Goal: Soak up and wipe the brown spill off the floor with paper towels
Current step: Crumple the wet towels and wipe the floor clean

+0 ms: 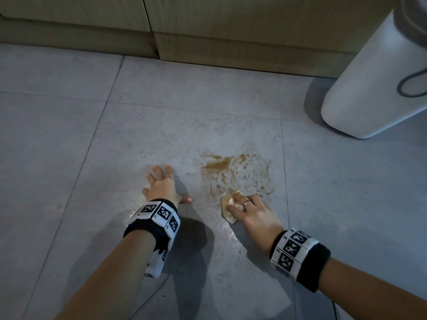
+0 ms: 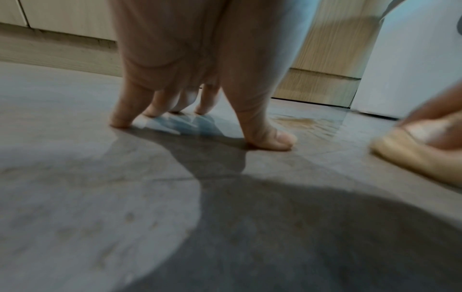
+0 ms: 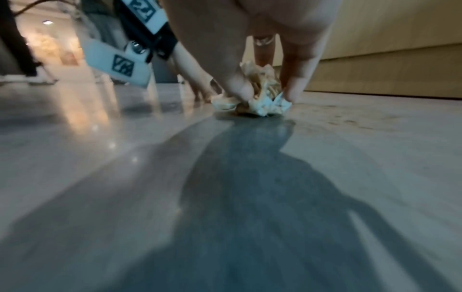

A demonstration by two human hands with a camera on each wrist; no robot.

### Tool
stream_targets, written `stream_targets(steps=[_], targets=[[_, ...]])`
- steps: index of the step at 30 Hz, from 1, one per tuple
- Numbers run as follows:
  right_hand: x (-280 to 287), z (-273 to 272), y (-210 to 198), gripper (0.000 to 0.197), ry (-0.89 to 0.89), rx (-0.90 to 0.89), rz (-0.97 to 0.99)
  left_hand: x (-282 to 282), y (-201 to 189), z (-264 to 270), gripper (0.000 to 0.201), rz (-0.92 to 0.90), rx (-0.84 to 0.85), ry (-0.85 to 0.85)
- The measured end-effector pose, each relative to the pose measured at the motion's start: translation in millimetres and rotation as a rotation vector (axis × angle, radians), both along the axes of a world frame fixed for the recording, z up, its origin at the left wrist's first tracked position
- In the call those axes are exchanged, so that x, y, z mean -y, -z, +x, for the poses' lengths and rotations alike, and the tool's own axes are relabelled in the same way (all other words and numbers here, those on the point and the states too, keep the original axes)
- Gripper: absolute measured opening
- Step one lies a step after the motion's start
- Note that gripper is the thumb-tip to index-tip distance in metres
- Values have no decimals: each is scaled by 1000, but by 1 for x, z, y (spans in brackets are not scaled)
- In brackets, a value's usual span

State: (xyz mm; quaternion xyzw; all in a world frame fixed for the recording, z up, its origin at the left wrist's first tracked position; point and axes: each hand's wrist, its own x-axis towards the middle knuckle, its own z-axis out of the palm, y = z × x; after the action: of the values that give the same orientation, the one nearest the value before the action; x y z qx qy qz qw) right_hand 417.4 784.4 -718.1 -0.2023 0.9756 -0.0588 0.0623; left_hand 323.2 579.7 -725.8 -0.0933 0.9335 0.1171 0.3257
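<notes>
On the grey tiled floor point(image 1: 69, 135), bounded at its far edge by wooden cabinets point(image 1: 231, 24), the brown spill point(image 1: 231, 172) lies mid-floor beside the splayed left hand point(image 1: 161, 185) (fingertips braced), while the right hand point(image 1: 251, 213) grips a stained paper towel point(image 1: 227, 207) at its near edge, a white bin point(image 1: 365, 88) far right.

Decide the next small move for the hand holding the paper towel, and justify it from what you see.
Probably push the crumpled paper towel forward into the brown spill. The right hand grips the stained wad at the spill's near edge, with smears ahead unwiped, while the left hand braces on the floor.
</notes>
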Motion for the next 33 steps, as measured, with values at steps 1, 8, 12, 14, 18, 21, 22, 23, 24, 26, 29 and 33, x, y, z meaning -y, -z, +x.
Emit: stream_targets(steps=[1,8,12,14,18,21,22,23,24,26,29,33], targets=[[2,2,-1,39,-16,-19,-4,0,0,0,113,0,0,0],[-16,-31,-19,48,229,90,39,2,3,0,115,20,-16,3],[-29,-53,-14,50,234,172,179,3,4,-1,115,35,4,5],[-25,-54,-11,48,249,183,160,3,4,-2,116,25,6,14],[-8,-32,-10,38,132,229,172,2,3,-2,116,27,3,3],[3,-20,-10,33,82,239,142,2,3,-1,116,25,-7,4],[5,-27,-16,35,121,236,72,2,4,-1,117,39,-13,1],[2,-37,-21,36,170,247,37,3,5,-1,119,48,-17,-1],[-1,-50,-26,36,238,225,24,3,5,-1,119,46,-16,-1],[-8,-79,-32,34,386,137,-28,2,4,0,118,22,-15,0],[-5,-105,-29,38,432,174,-32,-1,1,0,115,-4,-16,5],[11,-110,-19,44,422,245,2,-1,-1,-1,114,13,0,1]])
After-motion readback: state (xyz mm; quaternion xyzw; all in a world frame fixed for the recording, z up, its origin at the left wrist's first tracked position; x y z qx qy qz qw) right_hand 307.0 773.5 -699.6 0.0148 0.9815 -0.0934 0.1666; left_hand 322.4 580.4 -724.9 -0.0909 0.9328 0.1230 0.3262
